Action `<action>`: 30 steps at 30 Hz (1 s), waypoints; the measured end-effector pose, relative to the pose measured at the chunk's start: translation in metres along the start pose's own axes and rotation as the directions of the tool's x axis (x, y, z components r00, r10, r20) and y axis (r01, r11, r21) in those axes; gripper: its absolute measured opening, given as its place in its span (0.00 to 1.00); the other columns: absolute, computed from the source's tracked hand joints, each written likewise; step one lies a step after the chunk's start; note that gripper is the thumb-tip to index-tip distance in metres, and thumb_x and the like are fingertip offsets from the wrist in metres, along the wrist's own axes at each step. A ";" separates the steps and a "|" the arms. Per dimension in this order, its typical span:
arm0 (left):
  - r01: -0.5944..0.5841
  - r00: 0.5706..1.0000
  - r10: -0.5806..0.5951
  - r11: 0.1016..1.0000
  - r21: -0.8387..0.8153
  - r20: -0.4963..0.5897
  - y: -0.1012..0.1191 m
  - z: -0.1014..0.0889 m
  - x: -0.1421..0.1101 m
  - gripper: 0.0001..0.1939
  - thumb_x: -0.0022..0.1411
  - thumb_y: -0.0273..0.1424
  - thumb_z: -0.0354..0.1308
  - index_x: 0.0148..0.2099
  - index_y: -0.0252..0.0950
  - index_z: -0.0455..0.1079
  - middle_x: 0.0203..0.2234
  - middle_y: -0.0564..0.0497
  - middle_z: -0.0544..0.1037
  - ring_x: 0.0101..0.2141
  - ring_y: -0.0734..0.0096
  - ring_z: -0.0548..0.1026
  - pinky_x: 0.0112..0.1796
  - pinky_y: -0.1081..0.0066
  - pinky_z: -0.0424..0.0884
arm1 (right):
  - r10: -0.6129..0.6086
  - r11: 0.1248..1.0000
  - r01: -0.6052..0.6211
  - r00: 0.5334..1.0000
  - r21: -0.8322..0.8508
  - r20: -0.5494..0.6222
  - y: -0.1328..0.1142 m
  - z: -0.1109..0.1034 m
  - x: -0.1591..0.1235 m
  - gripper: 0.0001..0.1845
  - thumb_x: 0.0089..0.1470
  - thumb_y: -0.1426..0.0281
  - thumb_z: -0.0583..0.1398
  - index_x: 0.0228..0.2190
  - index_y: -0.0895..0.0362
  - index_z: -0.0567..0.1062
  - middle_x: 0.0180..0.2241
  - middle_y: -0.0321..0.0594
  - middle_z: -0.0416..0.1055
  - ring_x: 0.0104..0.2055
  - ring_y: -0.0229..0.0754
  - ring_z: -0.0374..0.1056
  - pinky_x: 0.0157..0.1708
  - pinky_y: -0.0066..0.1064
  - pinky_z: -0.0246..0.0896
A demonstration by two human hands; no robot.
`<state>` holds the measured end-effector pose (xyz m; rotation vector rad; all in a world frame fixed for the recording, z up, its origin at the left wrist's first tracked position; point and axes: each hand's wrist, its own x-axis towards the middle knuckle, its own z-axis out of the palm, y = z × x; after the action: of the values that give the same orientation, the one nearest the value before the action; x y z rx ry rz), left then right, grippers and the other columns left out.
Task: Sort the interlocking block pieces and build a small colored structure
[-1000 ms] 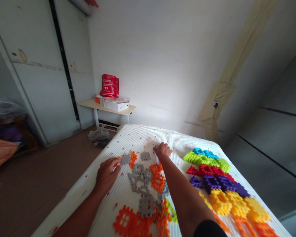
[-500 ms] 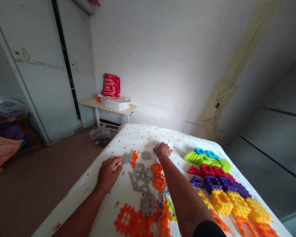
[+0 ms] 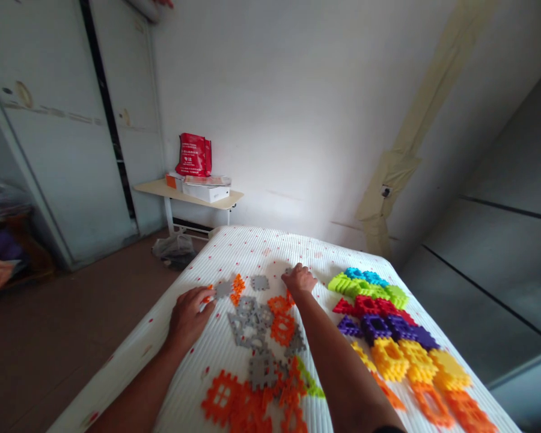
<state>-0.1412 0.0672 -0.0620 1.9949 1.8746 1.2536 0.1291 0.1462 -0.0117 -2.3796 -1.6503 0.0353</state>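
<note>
Nearest: orange plates (image 3: 223, 395), plastic-looking, notched edges, some windowed, heaped on ribbed white cover (image 3: 247, 243) with red specks. Right side, going away: toothed stacks in yellow (image 3: 390, 361), purple (image 3: 376, 331), red (image 3: 365, 305), green (image 3: 360, 288), blue (image 3: 365, 275). Middle: overlapping grey plates (image 3: 262, 362) with cutouts. Left hand (image 3: 192, 316): palm down, thumb parted from fingers, fingertips at small orange piece (image 3: 208, 296) beside solid grey square (image 3: 224, 290). Right hand (image 3: 300, 279), farther: arm extended, fingers bent over small grey piece (image 3: 288, 270); can't tell if pinching.
</note>
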 end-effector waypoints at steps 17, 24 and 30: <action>-0.014 1.000 0.014 0.998 -0.055 -0.007 -0.011 0.006 0.003 0.16 0.50 0.40 0.51 0.35 0.37 0.74 0.38 0.45 0.79 0.41 0.58 0.75 0.47 0.62 0.69 | -0.053 0.998 0.051 0.998 -0.048 -0.045 0.043 -0.007 -0.047 0.22 0.47 0.60 0.59 0.42 0.60 0.71 0.40 0.52 0.71 0.45 0.51 0.69 0.40 0.37 0.61; -0.007 1.000 0.006 0.997 -0.072 -0.014 -0.011 0.005 0.002 0.17 0.51 0.40 0.50 0.37 0.37 0.73 0.38 0.44 0.79 0.41 0.58 0.76 0.45 0.62 0.71 | -0.078 0.996 0.076 0.996 -0.052 -0.036 0.043 -0.010 -0.058 0.24 0.47 0.60 0.59 0.44 0.61 0.70 0.41 0.53 0.70 0.44 0.51 0.68 0.40 0.38 0.61; -0.004 1.000 0.002 0.997 -0.077 -0.027 -0.011 0.007 0.003 0.16 0.50 0.40 0.51 0.36 0.37 0.73 0.38 0.45 0.79 0.42 0.59 0.75 0.47 0.62 0.70 | -0.151 0.987 0.146 0.986 -0.072 -0.072 0.034 -0.031 -0.055 0.20 0.50 0.63 0.59 0.43 0.60 0.70 0.43 0.52 0.69 0.45 0.53 0.67 0.41 0.40 0.60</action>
<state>-0.1456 0.0752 -0.0722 1.9517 1.8063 1.3385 0.1455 0.0779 0.0050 -2.2668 -1.8131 -0.1392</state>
